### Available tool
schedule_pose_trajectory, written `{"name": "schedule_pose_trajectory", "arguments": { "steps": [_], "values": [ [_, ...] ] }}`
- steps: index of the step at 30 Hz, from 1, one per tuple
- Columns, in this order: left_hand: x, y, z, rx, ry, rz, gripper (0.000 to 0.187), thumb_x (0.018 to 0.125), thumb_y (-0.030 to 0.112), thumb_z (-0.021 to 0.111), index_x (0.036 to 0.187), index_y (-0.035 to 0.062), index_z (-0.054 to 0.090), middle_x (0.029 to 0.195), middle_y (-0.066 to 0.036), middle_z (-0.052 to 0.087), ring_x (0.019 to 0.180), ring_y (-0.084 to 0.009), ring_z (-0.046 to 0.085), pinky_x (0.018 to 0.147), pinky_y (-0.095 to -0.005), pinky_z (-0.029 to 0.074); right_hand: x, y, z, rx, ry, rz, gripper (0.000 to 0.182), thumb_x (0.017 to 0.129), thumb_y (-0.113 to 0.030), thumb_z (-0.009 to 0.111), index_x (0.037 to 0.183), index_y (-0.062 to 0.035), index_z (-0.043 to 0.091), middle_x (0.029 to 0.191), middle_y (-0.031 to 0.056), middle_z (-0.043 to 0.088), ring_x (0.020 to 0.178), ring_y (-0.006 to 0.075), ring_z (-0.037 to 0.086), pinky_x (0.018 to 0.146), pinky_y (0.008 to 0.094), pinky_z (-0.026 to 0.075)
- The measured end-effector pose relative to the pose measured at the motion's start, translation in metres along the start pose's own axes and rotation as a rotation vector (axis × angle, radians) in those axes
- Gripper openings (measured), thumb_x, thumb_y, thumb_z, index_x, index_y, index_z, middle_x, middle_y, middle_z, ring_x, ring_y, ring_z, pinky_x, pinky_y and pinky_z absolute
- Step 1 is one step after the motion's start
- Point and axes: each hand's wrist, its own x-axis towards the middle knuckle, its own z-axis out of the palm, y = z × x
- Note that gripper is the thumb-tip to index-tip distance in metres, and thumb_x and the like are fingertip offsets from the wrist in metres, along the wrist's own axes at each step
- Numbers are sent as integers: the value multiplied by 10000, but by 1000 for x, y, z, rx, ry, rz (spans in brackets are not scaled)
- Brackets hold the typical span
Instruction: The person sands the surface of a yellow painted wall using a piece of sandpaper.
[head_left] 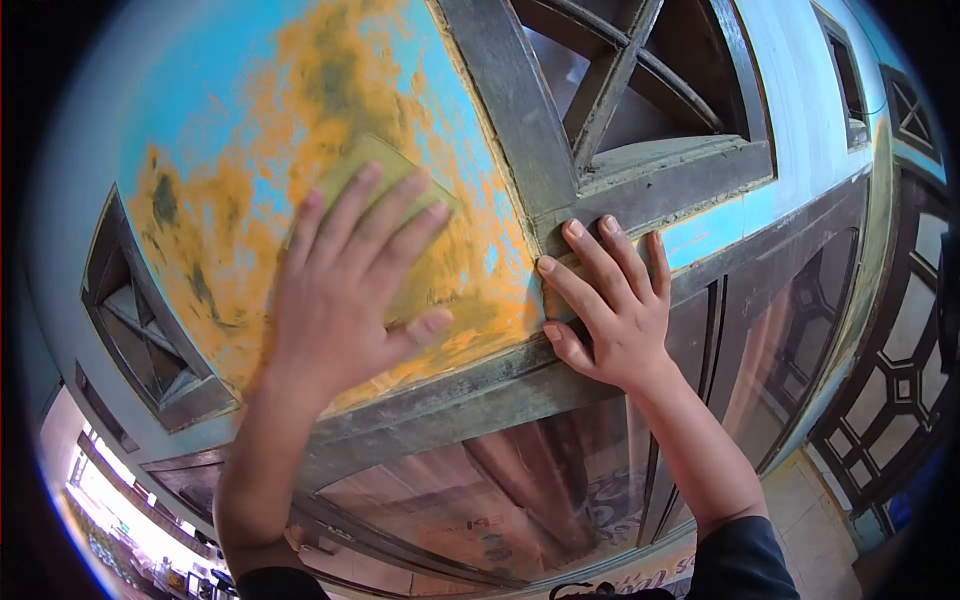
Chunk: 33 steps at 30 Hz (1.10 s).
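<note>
A yellowish-green sheet of sandpaper (pixel 372 158) lies flat against a wall panel (pixel 215 225) with patchy orange, blue and dark paint. My left hand (pixel 345 270) presses the sheet to the panel, its fingers stretched over it and the thumb out to the right. Part of the sheet is hidden under the fingers. To the right, my right hand (pixel 612 295) rests with spread fingers on the dark wooden frame (pixel 505 120) beside the panel's lower right corner. Nothing is held in it.
Above my right hand is a vent opening with crossed bars (pixel 618 60). A similar small opening (pixel 145 320) sits at the left. Below runs a wooden rail (pixel 450 405) over glass panes with curtains (pixel 500 490). A patterned door or grille (pixel 900 390) stands at the far right.
</note>
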Motion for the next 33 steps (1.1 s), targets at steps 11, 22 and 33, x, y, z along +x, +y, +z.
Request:
{"name": "schedule_pose_trajectory", "arguments": {
  "steps": [11, 22, 33],
  "values": [
    [5, -12, 0, 54, 25, -60, 772, 928, 733, 462, 1521, 239, 466, 1633, -45, 384, 1540, -336, 274, 1244, -608, 135, 0, 0, 1, 7, 18, 2, 499, 900, -503, 573, 1361, -327, 652, 1514, 11, 542, 1435, 272, 454, 1251, 550, 125],
    [33, -20, -6, 94, 70, -54, 826, 919, 789, 390, 1552, 259, 419, 1644, -32, 358, 1549, -306, 251, 1258, -588, 117, 0, 0, 1, 5, 19, -10, 489, 921, -510, 560, 1360, -314, 652, 1508, 19, 548, 1434, 277, 452, 1252, 550, 124],
    [43, -22, -4, 143, 105, -99, 909, 908, 835, 311, 1566, 213, 400, 1644, -47, 354, 1541, -331, 254, 1251, -599, 133, -1, 0, 2, 7, 25, -13, 491, 920, -508, 566, 1366, -319, 646, 1521, 21, 535, 1441, 279, 441, 1255, 548, 121]
  ]
}}
